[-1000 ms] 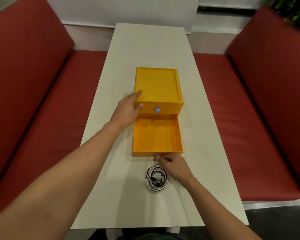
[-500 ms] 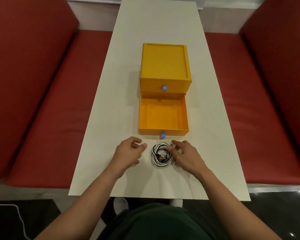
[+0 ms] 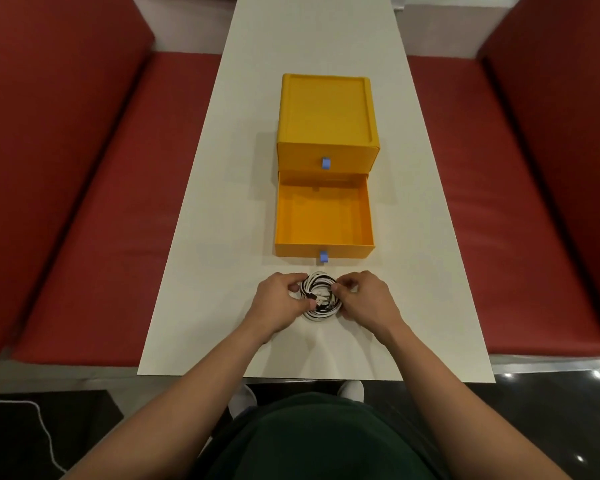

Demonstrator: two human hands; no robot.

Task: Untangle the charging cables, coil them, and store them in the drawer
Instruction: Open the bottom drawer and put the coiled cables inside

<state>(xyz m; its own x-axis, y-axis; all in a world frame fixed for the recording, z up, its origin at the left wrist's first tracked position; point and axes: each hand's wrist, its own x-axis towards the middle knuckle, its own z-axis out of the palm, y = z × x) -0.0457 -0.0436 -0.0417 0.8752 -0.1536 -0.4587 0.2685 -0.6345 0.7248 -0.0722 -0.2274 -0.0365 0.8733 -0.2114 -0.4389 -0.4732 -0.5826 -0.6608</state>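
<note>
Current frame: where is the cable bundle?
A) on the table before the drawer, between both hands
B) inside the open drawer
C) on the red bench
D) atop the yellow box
A: the cable bundle lies on the table in front of the open drawer, with the left hand and right hand gripping its sides.

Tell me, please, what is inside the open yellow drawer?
The drawer shows only its bare orange floor and walls; nothing lies there. Any part still under the cabinet is hidden. The cable bundle lies outside, in front.

Even overhead light, wide-angle edge distortion.
</note>
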